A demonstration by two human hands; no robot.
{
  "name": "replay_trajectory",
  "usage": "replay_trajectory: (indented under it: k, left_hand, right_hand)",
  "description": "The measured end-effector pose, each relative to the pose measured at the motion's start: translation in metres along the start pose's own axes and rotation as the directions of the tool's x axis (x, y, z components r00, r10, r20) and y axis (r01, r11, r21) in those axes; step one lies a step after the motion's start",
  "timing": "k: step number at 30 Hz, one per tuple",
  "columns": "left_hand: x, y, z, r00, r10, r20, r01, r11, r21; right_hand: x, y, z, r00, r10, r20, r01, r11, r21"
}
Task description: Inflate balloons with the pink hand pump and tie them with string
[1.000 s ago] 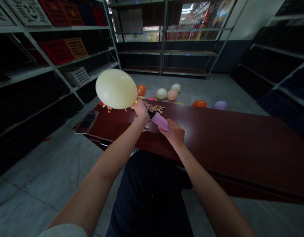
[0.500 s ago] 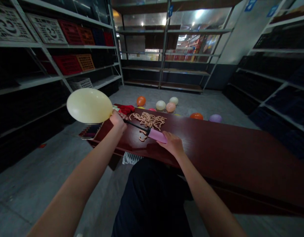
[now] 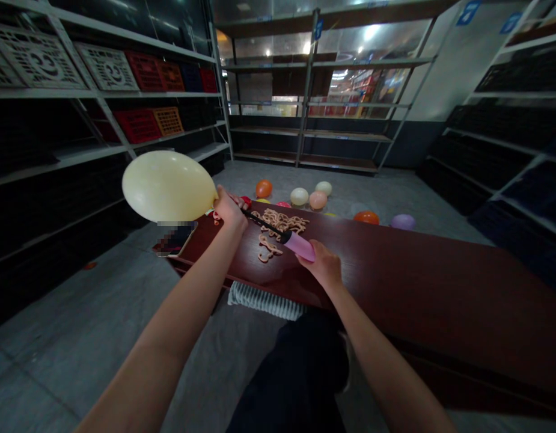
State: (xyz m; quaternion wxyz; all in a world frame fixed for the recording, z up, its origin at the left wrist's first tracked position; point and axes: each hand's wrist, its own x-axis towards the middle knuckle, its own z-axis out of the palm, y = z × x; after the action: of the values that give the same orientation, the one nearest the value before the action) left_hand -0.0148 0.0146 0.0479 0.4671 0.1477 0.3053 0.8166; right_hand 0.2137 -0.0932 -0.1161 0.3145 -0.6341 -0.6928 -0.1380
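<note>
A pale yellow balloon, inflated, juts out to the left of my left hand. That hand is closed around the balloon's neck, at the far end of a hand pump; its fingers hide the joint between the two. My right hand is wrapped round the pump's pink barrel. Between my hands the pump's black shaft shows. Below and behind it, a heap of beige uninflated long balloons lies on the dark red table, with a few loose ones nearer me.
On the table's left corner is a phone-like object, partly blurred out. Several inflated balloons, among them an orange one and a purple one, lie on the floor beyond. Metal shelves with crates surround the room.
The yellow balloon looks a little larger. The whole view has shifted slightly, and my leg has moved right, uncovering more of a ribbed grey cloth under the table edge. Both hands keep their hold.
</note>
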Motion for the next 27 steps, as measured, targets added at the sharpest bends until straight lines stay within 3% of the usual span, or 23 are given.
replay_trajectory:
  k: [4,10,13,17,22,27]
  left_hand:
    - [-0.024,-0.021,0.008,0.998,-0.029,0.063,0.028,0.999,0.022]
    - [-0.066,-0.083,0.005,0.991,-0.079,0.109,0.071,0.995,0.075]
    - [-0.073,-0.099,0.004,0.988,-0.102,0.119,0.091,0.991,0.102]
    - [-0.064,-0.097,0.002,0.984,-0.148,0.099,0.136,0.983,0.119]
    - [-0.051,-0.085,-0.014,0.977,-0.211,0.011,0.207,0.966,0.158]
    - [-0.041,-0.067,-0.026,0.975,-0.222,-0.004,0.220,0.965,0.141]
  right_hand:
    - [-0.001,0.002,0.003,1.000,0.007,-0.004,-0.007,1.000,0.002]
    - [-0.002,0.003,0.002,0.999,0.053,0.010,-0.052,0.998,-0.031]
    - [-0.001,0.000,0.000,0.996,0.084,0.011,-0.084,0.995,-0.055]
    - [0.001,-0.003,-0.002,0.996,0.088,0.019,-0.087,0.995,-0.048]
    - [0.000,-0.005,-0.002,0.998,-0.009,0.058,0.009,1.000,-0.007]
    - [-0.004,-0.005,0.000,0.997,-0.071,0.031,0.071,0.997,0.007]
